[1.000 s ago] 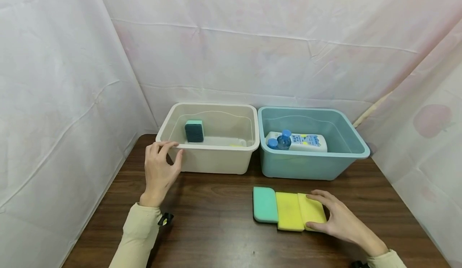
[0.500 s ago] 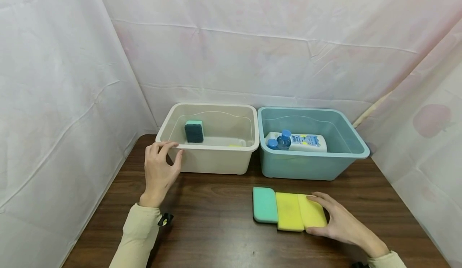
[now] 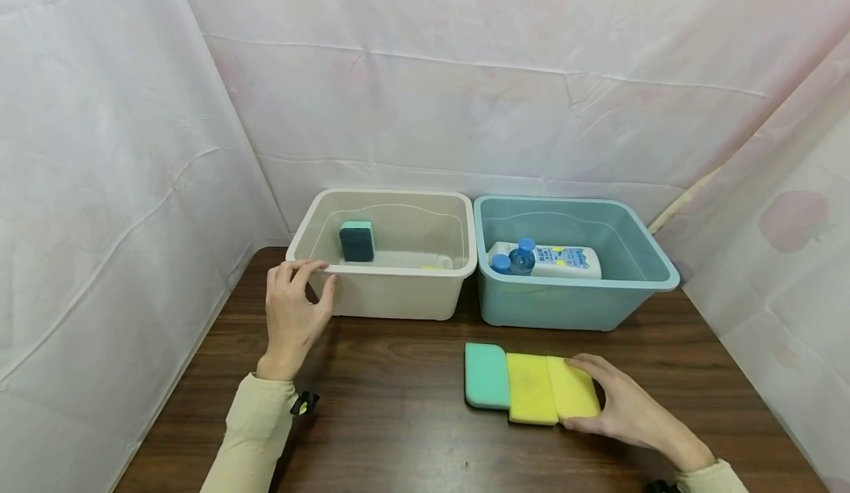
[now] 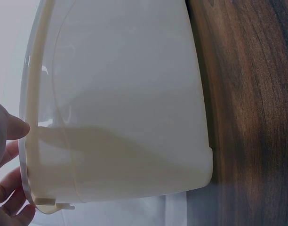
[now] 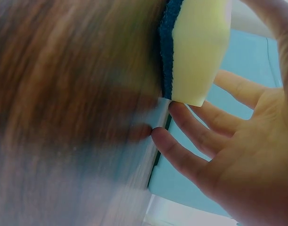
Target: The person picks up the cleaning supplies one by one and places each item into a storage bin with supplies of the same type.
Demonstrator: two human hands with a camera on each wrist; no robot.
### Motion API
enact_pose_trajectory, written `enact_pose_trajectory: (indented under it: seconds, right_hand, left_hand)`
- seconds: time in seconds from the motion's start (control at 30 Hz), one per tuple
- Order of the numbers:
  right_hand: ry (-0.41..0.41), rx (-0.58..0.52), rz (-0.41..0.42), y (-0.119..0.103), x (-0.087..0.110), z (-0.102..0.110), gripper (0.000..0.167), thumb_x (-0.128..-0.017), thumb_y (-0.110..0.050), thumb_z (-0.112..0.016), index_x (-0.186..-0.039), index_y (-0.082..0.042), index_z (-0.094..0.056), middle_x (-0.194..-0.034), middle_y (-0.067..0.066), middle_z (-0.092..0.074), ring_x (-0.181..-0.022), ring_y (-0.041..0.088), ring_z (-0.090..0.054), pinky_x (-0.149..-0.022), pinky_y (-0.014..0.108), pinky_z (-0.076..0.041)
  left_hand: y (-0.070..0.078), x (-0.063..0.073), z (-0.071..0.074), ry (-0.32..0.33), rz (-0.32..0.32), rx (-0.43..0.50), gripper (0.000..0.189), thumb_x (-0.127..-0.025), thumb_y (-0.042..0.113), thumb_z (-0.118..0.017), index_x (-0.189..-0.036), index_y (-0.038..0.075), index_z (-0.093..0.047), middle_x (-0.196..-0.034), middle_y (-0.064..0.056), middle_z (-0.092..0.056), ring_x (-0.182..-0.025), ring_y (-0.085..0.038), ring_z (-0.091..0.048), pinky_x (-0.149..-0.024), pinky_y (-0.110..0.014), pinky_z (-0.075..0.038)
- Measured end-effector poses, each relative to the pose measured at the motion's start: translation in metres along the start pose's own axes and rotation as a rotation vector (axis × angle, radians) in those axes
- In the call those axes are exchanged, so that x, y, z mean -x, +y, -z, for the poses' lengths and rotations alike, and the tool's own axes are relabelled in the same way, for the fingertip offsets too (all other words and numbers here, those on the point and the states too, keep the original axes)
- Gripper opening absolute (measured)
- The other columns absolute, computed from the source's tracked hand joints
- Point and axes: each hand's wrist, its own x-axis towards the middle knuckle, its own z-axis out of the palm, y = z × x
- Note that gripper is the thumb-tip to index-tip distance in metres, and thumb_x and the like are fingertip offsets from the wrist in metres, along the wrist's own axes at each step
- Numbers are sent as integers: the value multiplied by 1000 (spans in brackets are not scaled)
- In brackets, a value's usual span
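Note:
My left hand (image 3: pixel 294 319) grips the front left rim of the beige bin (image 3: pixel 392 297), also close up in the left wrist view. Inside that bin a green sponge with a dark scouring side (image 3: pixel 357 242) stands upright, and a bit of something yellow shows. My right hand (image 3: pixel 627 408) holds the rightmost yellow sponge (image 3: pixel 572 390) by its near and far edges, thumb nearer me. That sponge lies on the table against a second yellow sponge (image 3: pixel 531 390); a green sponge (image 3: pixel 487 376) touches the row's left end. The right wrist view shows the yellow sponge's dark scouring layer (image 5: pixel 167 52) underneath.
Right of the beige bin stands a blue bin (image 3: pixel 551 305). It contains a white bottle (image 3: pixel 584 263) lying down and two blue-capped bottles, one being a clear blue bottle (image 3: pixel 522 260). The dark wood table (image 3: pixel 392 419) is bordered by pale curtains (image 3: pixel 432 109).
My right thumb has moved in against the near edge of the rightmost yellow sponge. The left hand, bins and row of sponges look the same.

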Motion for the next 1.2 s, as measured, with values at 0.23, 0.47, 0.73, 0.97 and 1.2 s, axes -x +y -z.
enact_pose_trajectory:
  seconds: [0.23,0.47,0.73,0.97,1.2]
  right_hand:
    - [15,2,12,-1,0,0,95,-72,-64,-92,-142,-5,-64,-140,11,-64,-125,32,-66,-94,51,-59]
    - [19,-5,1,0,0,1,94,-72,-64,-92,-141,-6,-64,-141,10,-64,-125,30,-65,-94,48,-59]
    - [26,-9,-1,0,1,2,94,-72,-64,-93,-141,-7,-65,-140,10,-64,-124,30,-65,-94,47,-59]
    - [17,-20,-22,0,2,6,93,-73,-62,-93,-143,-7,-64,-142,11,-63,-126,32,-65,-94,48,-59]
    - [25,-24,-29,1,3,10,92,-73,-60,-94,-143,-8,-64,-142,11,-64,-126,33,-65,-94,50,-58]
  left_hand:
    - [0,-1,0,-1,3,0,23,-91,15,-82,-112,6,-78,-117,-21,-68,-112,-46,-56,-96,-60,-46]
    - [0,0,-1,1,0,5,23,-91,15,-82,-112,6,-78,-117,-21,-69,-111,-46,-55,-96,-59,-46]
    - [0,0,-1,-10,0,-13,24,-92,15,-82,-113,5,-77,-116,-22,-68,-110,-46,-55,-95,-60,-46]
    - [0,-1,-1,-13,0,-19,24,-92,16,-82,-113,4,-77,-116,-22,-68,-110,-46,-55,-95,-61,-47]
    - [-1,0,0,-9,1,-11,24,-92,15,-82,-113,5,-77,-117,-22,-68,-111,-46,-55,-95,-61,-47]
